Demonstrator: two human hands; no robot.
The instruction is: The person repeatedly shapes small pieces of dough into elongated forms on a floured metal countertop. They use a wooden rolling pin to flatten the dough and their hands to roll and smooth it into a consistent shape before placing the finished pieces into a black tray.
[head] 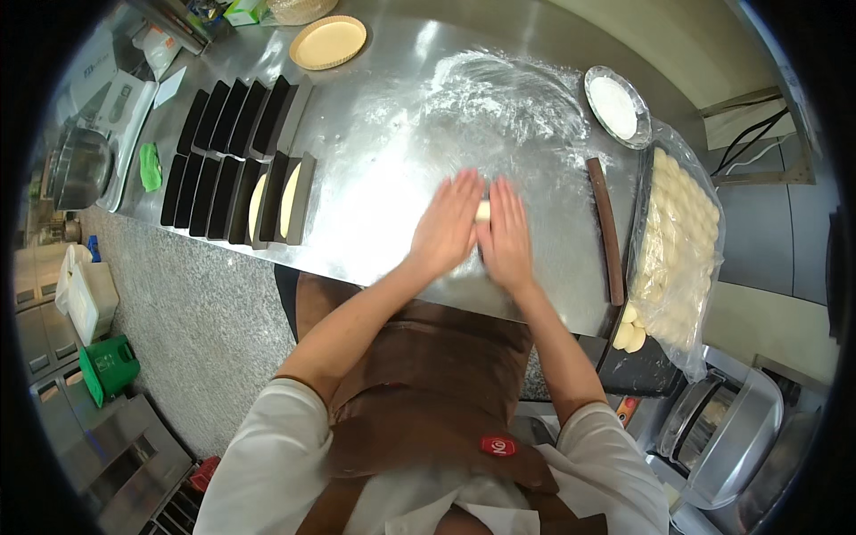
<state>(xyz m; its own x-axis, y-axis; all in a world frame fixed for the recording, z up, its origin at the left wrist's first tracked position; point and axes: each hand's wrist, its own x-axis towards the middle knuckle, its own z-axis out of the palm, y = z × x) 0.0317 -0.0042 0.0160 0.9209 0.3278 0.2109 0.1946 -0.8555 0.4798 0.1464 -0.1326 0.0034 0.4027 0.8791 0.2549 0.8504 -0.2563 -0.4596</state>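
A small piece of pale dough (483, 211) lies on the stainless steel worktable (374, 221), showing between my two hands. Flat and stretched out, my left hand (451, 221) rests over its left side, slightly blurred. My right hand (506, 231) lies just as flat at its right side, with the thumbs close together. Most of the dough piece is hidden under the palms and fingers, and neither hand is curled around it. White flour (508, 93) is spread on the steel beyond my fingertips.
Two rows of dark loaf tins (231, 120) stand at left; two front tins hold dough (291, 200). At right lie a brown rolling pin (605, 231) and a tray of dough pieces under plastic film (675, 241). A flour bowl (615, 107) and fluted tart pan (328, 42) sit at the back.
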